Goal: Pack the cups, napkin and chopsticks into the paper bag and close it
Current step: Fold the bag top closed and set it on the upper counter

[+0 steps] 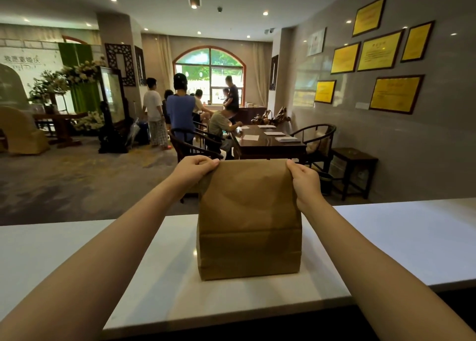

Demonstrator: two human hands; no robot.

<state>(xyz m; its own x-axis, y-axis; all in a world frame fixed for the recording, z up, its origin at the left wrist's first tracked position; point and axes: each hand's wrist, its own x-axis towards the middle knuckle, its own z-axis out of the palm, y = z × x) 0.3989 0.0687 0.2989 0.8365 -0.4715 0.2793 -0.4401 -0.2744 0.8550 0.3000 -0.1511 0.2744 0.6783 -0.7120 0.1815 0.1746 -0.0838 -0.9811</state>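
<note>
A brown paper bag (249, 219) stands upright in the middle of the white counter (386, 242). Its top edge is flat and pressed together. My left hand (192, 172) pinches the bag's top left corner. My right hand (305, 179) pinches the top right corner. No cups, napkin or chopsticks are in sight; the inside of the bag is hidden.
Beyond the counter's far edge lies a carpeted hall with a dark wooden table (268, 141), chairs and several people standing and sitting. Framed yellow certificates (380, 50) hang on the right wall. A small side table (354, 160) stands by that wall.
</note>
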